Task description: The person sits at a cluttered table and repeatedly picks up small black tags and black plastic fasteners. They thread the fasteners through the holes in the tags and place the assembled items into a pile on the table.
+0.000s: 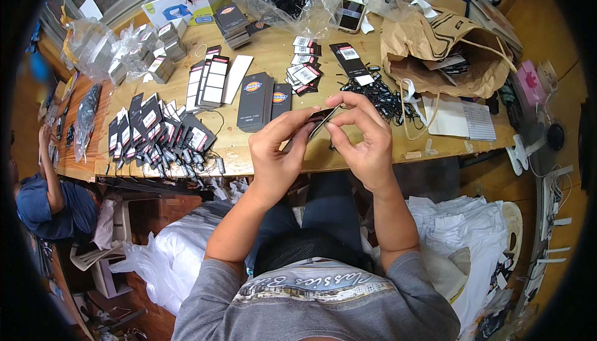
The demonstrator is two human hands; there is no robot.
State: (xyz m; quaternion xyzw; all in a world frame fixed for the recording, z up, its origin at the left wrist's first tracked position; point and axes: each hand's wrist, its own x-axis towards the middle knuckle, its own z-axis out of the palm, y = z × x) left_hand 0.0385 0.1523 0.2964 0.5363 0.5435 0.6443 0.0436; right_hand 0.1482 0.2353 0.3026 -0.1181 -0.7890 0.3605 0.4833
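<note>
The black hang tag [322, 116] is positioned above the front edge of the tabletop [233, 157], between the two hands. The left hand [277, 148] grasps it: the thumb lies on the near side, the index finger along the far side, and the tag projects from these fingers toward the right hand [367, 145]. The right thumb and index finger are bent at the projecting end of the tag; whether they grip it or a cord cannot be determined. Directly beyond the left hand is a stack of dark printed cards [255, 101]. Left of the stack is a heap of corded tags [165, 133]. Beyond the right hand is a pile of black cords [388, 105], adjacent to an open brown paper bag [407, 46]. A smartphone [351, 16] rests near the far edge.
</note>
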